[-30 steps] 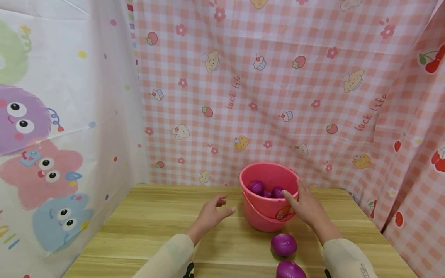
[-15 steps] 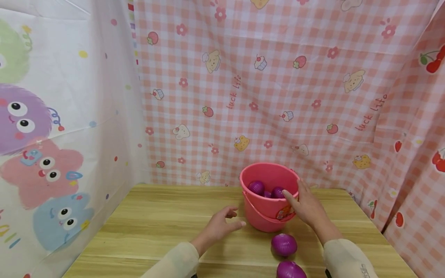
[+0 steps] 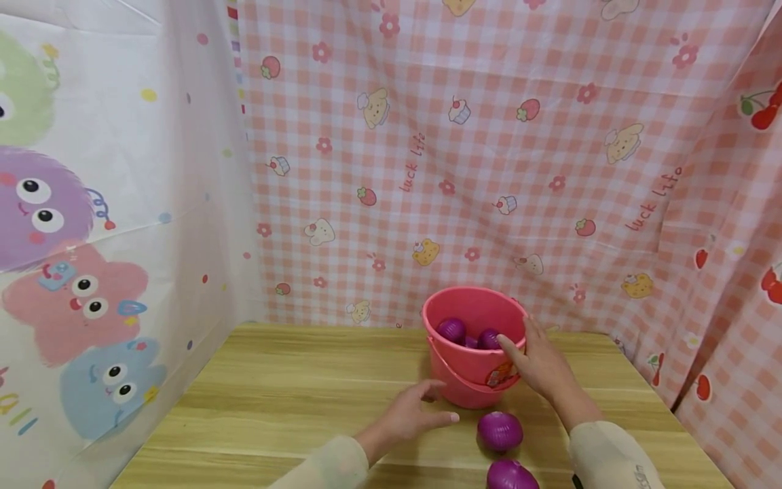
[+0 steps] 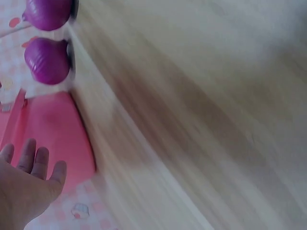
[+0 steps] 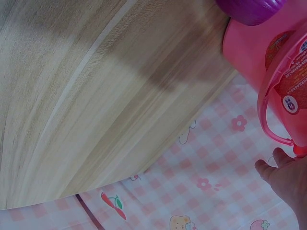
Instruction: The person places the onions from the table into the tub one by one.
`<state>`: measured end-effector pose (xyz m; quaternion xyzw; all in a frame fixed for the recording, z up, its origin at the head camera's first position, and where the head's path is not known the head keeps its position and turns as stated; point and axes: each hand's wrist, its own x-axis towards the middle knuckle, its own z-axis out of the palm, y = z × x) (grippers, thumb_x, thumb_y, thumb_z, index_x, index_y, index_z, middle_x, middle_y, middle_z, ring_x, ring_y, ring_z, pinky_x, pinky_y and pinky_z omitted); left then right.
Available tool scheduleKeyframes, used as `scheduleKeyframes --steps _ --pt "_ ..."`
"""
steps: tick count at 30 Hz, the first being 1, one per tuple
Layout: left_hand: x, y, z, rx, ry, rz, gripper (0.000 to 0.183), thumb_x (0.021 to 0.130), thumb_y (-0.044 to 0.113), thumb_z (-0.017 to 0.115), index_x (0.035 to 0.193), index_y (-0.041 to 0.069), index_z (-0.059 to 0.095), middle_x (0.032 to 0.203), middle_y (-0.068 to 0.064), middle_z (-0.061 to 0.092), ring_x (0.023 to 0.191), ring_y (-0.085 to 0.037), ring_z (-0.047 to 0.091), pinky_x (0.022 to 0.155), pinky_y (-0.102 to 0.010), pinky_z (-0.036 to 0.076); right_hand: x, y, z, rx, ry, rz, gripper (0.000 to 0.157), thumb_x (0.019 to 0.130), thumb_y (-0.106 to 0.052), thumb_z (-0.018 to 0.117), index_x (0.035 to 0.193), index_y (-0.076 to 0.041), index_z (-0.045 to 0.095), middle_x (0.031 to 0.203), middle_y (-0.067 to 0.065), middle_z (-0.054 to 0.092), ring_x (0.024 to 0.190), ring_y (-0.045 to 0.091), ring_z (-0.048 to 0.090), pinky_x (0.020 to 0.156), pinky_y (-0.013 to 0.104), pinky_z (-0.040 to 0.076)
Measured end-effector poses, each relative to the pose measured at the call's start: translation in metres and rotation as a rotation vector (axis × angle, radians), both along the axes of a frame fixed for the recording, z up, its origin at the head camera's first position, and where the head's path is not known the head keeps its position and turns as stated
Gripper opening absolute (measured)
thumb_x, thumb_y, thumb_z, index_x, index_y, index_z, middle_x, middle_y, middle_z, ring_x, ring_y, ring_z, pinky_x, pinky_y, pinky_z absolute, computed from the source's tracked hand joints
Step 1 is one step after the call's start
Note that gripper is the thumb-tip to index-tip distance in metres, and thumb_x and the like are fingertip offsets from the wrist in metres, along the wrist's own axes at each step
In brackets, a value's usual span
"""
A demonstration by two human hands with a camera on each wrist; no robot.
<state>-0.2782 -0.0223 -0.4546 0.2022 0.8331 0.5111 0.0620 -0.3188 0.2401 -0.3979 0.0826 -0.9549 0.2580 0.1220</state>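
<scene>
A pink bucket (image 3: 470,390) stands upright toward the back right of the table, with several purple onions (image 3: 451,331) inside. My right hand (image 3: 544,363) holds its right rim, thumb over the edge and fingers at the outer side. In the right wrist view, those fingers lie beside the handle's hinge. One loose red onion (image 3: 500,431) sits in front of the bucket, and another onion (image 3: 512,475) lies nearer, cut off by the frame's lower edge. My left hand (image 3: 406,414) hovers left of the loose onions, fingers loosely bent and thumb apart, holding nothing.
A wood-grain table (image 3: 275,387) spans the work area. Pink checked cloth (image 3: 391,170) hangs behind and on the right, and a white cartoon-print cloth (image 3: 183,204) on the left. The bucket's handle (image 5: 264,105) hangs down its front.
My left hand has moved right and toward me, from left of the bucket to beside the nearest onions. The right hand, bucket and onions have stayed put.
</scene>
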Motion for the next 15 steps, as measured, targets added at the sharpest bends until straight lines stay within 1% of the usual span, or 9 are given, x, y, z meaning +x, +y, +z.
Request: scheduleKeyframes --steps 4,7,9,15 --pt "0.006 0.009 -0.003 -0.023 -0.004 -0.034 0.061 0.072 0.043 0.074 0.122 0.013 0.054 0.105 0.005 0.058 0.105 -0.022 0.052 0.088 -0.038 0.043 0.0 0.0 -0.001 0.006 0.005 -0.001 0.088 0.088 -0.064 0.028 0.144 0.001 0.007 0.146 0.025 0.01 0.127 0.047 0.018 0.097 0.063 0.02" --pt "0.01 0.016 -0.008 -0.044 0.016 -0.066 0.058 0.072 0.04 0.074 0.12 0.013 0.055 0.104 0.005 0.058 0.103 -0.02 0.052 0.086 -0.034 0.044 0.0 0.0 -0.001 0.005 0.007 0.0 0.088 0.088 -0.065 0.028 0.144 0.001 0.007 0.146 0.025 0.01 0.127 0.047 0.019 0.097 0.063 0.021" --pt "0.013 0.02 -0.011 -0.061 0.013 -0.087 0.055 0.073 0.038 0.074 0.119 0.015 0.055 0.104 0.005 0.058 0.102 -0.019 0.053 0.084 -0.03 0.044 0.0 0.0 -0.001 0.001 0.008 0.0 0.088 0.088 -0.064 0.029 0.144 0.0 0.007 0.146 0.025 0.011 0.127 0.047 0.019 0.096 0.063 0.021" --pt "0.026 0.031 -0.016 -0.057 -0.074 -0.161 0.051 0.074 0.034 0.074 0.118 0.016 0.056 0.105 0.003 0.059 0.101 -0.016 0.053 0.079 -0.027 0.045 0.0 0.0 -0.002 -0.011 0.008 0.003 0.086 0.088 -0.062 0.031 0.144 -0.002 0.006 0.146 0.023 0.012 0.127 0.046 0.019 0.096 0.064 0.021"
